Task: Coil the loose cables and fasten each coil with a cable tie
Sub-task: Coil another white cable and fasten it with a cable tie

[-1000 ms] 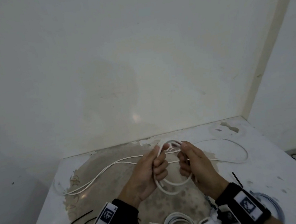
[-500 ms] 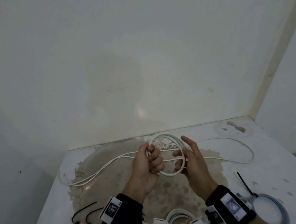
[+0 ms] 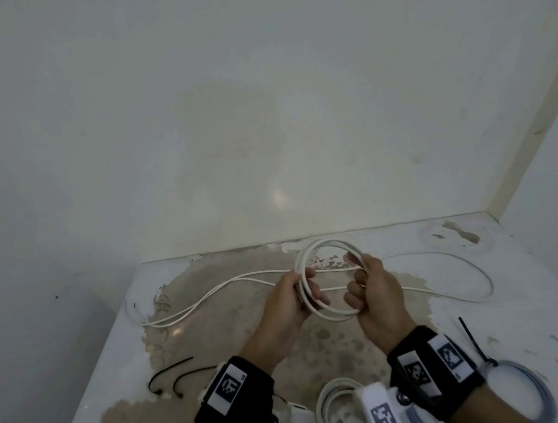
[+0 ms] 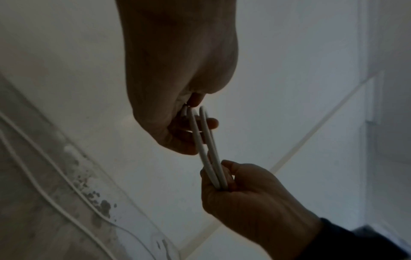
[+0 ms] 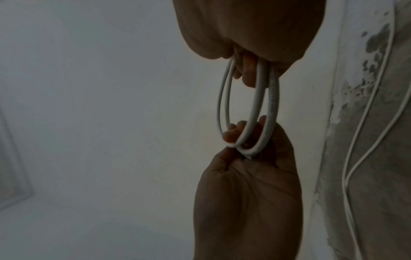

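one white cable (image 3: 326, 251), coil upright | two black cable ties (image 3: 171, 377) lying flat | left hand (image 3: 289, 308), right hand (image 3: 373, 291) both gripping coil

Coil (image 3: 326, 277) held above bench (image 3: 537, 287) centre, left hand (image 3: 286, 308) at its 9, right hand (image 3: 375, 290) at its 3. Loose cable runs (image 3: 210, 292) trail to 9 and 3. Two cable ties (image 3: 174, 377) at 7; tied coil (image 3: 527, 388) at 4; another coil (image 3: 332, 402) at 6.

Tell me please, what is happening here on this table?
A person is winding a white cable into a coil above the table. The left hand grips one side of the loops, the right hand the other. Much cable lies loose on the table. Two black cable ties wait nearby, unused.
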A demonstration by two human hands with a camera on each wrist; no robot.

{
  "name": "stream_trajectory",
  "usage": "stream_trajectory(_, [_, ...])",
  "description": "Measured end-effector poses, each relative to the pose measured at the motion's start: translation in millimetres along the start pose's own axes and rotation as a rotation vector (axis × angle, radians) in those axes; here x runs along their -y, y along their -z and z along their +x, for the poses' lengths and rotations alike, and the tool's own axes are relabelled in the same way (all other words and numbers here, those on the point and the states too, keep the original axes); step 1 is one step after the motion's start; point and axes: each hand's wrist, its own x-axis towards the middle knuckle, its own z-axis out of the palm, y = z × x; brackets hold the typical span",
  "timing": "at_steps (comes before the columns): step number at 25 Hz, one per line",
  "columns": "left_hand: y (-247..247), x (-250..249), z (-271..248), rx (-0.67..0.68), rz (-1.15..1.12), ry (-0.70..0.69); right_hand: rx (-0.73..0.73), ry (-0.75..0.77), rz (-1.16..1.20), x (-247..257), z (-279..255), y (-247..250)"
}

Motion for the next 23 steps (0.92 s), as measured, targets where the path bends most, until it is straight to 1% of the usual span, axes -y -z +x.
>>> stream_trajectory(1, [5,3,-2,-0.027,-0.004,0.018,0.036,-0.023,-0.036,-2,-1,3])
stream_trajectory(2, [10,5,-3,-0.065,-0.046,0.028,0.100,-0.084,-0.036,-7,-2,5])
stream_trajectory(3, [17,6,-3,-0.110,-0.078,0.024,0.183,-0.171,0.006,-13,-6,5])
stream_trajectory(5, [30,7,-2,-0.190,-0.066,0.018,0.333,-0.324,0.107,-22,-10,7])
stream_trajectory(6, [37,9,0,-0.201,-0.041,0.033,0.380,-0.367,0.123,-24,-11,7])
stream_trajectory(8, [55,14,1,-0.209,0.010,0.083,0.424,-0.388,0.095,-28,-12,5])
stream_trajectory(9, [63,18,2,-0.194,0.066,0.106,0.415,-0.373,0.052,-30,-12,6])
stream_trajectory(11, [85,25,2,-0.175,0.259,0.162,0.378,-0.326,-0.095,-33,-11,9])
stream_trajectory(13, [127,35,3,-0.204,0.490,0.216,0.343,-0.282,-0.246,-37,-9,17])
stream_trajectory(14, [155,41,3,-0.244,0.616,0.210,0.323,-0.267,-0.284,-38,-8,25])
stream_trajectory(15, [187,45,3,-0.320,0.760,0.178,0.300,-0.265,-0.293,-40,-7,31])
stream_trajectory(17, [251,49,2,-0.540,1.048,0.142,0.231,-0.280,-0.265,-40,-7,44])
stream_trajectory(18, [276,50,1,-0.637,1.130,0.155,0.191,-0.289,-0.255,-40,-8,49])
stream_trajectory(19, [297,51,1,-0.684,1.212,0.192,0.159,-0.293,-0.248,-38,-8,53])
stream_trajectory(20, [313,53,1,-0.682,1.314,0.239,0.133,-0.292,-0.245,-38,-9,56])
stream_trajectory(22, [332,58,2,-0.612,1.556,0.342,0.112,-0.280,-0.256,-37,-9,59])
stream_trajectory(23, [337,61,4,-0.588,1.641,0.352,0.110,-0.274,-0.270,-38,-8,60])
